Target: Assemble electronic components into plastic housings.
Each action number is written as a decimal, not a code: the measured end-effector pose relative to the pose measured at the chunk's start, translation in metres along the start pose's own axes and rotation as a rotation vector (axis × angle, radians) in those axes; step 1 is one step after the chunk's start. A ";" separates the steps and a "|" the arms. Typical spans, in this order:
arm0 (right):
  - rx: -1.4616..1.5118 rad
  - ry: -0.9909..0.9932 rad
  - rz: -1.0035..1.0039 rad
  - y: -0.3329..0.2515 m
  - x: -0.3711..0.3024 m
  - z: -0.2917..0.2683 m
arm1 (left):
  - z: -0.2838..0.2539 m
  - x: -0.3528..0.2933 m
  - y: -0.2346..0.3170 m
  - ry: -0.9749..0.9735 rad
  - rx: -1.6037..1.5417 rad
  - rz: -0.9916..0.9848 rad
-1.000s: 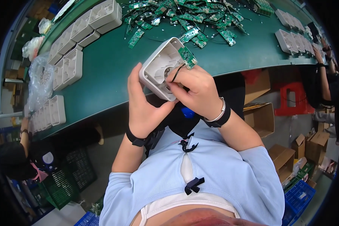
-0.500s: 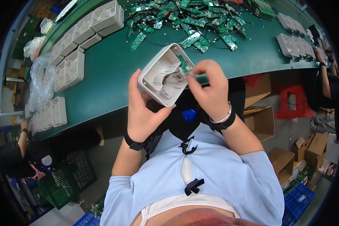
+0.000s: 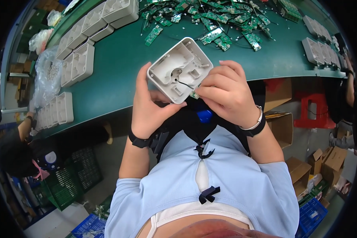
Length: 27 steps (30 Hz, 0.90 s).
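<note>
My left hand (image 3: 147,113) is closed around the left and lower sides of a white plastic housing (image 3: 164,66), tilted with its hollow inside facing up. Screw posts and a round opening show in it. From that opening a black wire (image 3: 185,84) runs toward the housing's lower right edge. There my right hand (image 3: 230,93) pinches a small green circuit board (image 3: 194,95). Most of the board is hidden behind the fingers and the housing's edge.
Loose circuit boards (image 3: 242,18) lie heaped on the far side of the green table (image 3: 127,59). White housings (image 3: 82,63) line the left, beside a clear plastic bag (image 3: 47,79); more housings (image 3: 317,51) stand at right. Co-workers' arms (image 3: 24,129) reach in at both sides.
The circuit board has come out of the housing's upper right part to below its lower right edge with my right hand. The black wire now shows stretched out. The housing has turned clockwise.
</note>
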State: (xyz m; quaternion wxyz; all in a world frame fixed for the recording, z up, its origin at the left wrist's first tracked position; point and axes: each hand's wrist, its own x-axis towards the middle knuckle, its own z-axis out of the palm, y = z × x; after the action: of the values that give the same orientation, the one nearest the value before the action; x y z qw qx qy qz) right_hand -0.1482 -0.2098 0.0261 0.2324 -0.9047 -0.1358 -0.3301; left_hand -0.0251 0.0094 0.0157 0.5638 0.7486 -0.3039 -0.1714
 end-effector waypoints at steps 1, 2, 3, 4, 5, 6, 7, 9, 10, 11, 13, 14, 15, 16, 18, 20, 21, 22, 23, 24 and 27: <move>0.008 -0.001 0.003 -0.002 -0.002 0.002 | -0.001 0.000 -0.001 0.000 -0.014 -0.026; 0.004 -0.010 0.001 -0.003 -0.005 0.006 | -0.002 0.000 -0.002 0.001 -0.010 -0.033; 0.000 -0.019 0.000 -0.004 -0.008 0.009 | -0.003 -0.001 -0.002 0.001 -0.010 -0.042; -0.005 -0.029 -0.004 -0.004 -0.009 0.011 | -0.004 -0.001 -0.003 0.004 -0.010 -0.051; 0.000 -0.030 -0.003 -0.003 -0.009 0.011 | -0.005 -0.001 -0.004 0.006 -0.011 -0.058; 0.048 -0.031 0.013 -0.003 -0.008 0.011 | -0.005 0.000 -0.005 0.008 -0.009 -0.062; 0.095 -0.032 0.029 -0.003 -0.007 0.011 | -0.004 0.000 -0.007 0.007 -0.021 -0.060; 0.149 -0.035 0.042 -0.001 -0.007 0.014 | -0.004 0.000 -0.010 0.008 -0.042 -0.058; 0.175 -0.010 0.066 0.001 -0.009 0.018 | -0.005 0.000 -0.010 0.014 -0.040 -0.061; 0.202 0.014 0.088 0.003 -0.009 0.023 | -0.005 0.000 -0.010 0.009 -0.039 -0.058; 0.236 0.034 0.102 0.003 -0.006 0.025 | -0.006 0.001 -0.010 0.005 -0.036 -0.049; 0.237 0.014 0.157 0.000 -0.002 0.025 | -0.007 0.000 -0.010 0.029 -0.032 -0.053; 0.238 -0.009 0.210 -0.004 0.002 0.025 | -0.008 -0.002 -0.011 0.015 -0.044 -0.056; 0.243 -0.030 0.254 -0.006 0.008 0.025 | -0.010 -0.002 -0.010 0.009 -0.052 -0.057; 0.234 -0.082 0.211 -0.005 0.012 0.020 | -0.010 -0.005 -0.006 0.046 -0.047 -0.057; 0.169 -0.161 0.177 0.001 0.016 0.018 | -0.009 -0.003 0.002 -0.006 -0.029 -0.063; 0.192 -0.164 0.137 0.003 0.020 0.019 | -0.012 -0.003 0.004 -0.030 -0.019 -0.066; 0.155 -0.206 0.089 0.006 0.022 0.017 | -0.014 -0.004 0.004 0.001 -0.011 -0.065; 0.116 -0.246 0.041 0.007 0.025 0.017 | -0.016 -0.005 0.004 -0.014 -0.030 -0.093; 0.068 -0.284 0.002 0.008 0.026 0.016 | -0.016 -0.004 0.003 -0.040 -0.055 -0.118; 0.050 -0.260 -0.030 0.003 0.035 0.021 | -0.022 -0.004 0.003 -0.060 -0.076 -0.143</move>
State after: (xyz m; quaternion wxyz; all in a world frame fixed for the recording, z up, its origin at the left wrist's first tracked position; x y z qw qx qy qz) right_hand -0.1095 -0.1988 0.0338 0.2304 -0.9316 -0.1867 -0.2100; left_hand -0.0159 0.0281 0.0250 0.5687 0.7410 -0.2597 -0.2449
